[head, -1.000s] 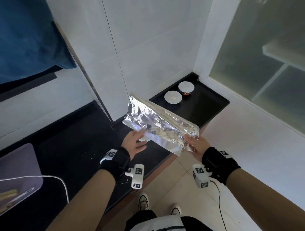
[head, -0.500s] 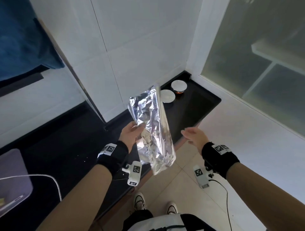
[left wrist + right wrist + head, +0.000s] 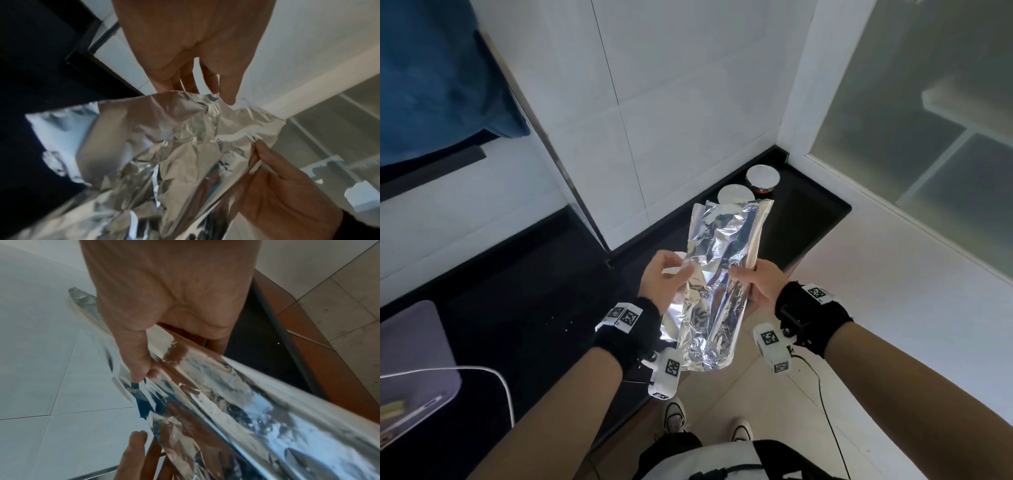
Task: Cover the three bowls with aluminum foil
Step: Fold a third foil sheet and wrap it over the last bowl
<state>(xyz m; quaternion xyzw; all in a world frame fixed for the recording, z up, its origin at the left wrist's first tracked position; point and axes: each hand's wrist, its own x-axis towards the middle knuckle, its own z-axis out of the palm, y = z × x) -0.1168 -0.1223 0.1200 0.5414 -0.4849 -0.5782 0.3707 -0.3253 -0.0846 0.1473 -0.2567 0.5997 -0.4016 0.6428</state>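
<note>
Both hands up at chest height, working a crinkled foil sheet [image 3: 717,281] held lengthwise in the air over the edge of the black counter [image 3: 527,294]. Left hand [image 3: 661,281] pinching the sheet's left edge, thumb on top and fingers curled beneath; right hand [image 3: 760,286] clamped on the right edge, thumb and forefinger nipping a fold, plain in the right wrist view. Featherlight stuff, by the look of it: thin, limp between the grips, quick to crease and likely to tear if tugged hard, so best taken at opposite edges or corners and spread gently, not pulled. Beyond the sheet, two bowls at the counter's far corner, the near bowl [image 3: 734,196] and the far bowl [image 3: 762,178], tops pale and flat, seemingly foiled already. Something pale peeking out behind the left hand, possibly the third bowl, hard to tell. White tiled wall [image 3: 688,102] behind, frosted glass panel [image 3: 928,113] to the right, beige tiled floor [image 3: 767,401] below.
</note>
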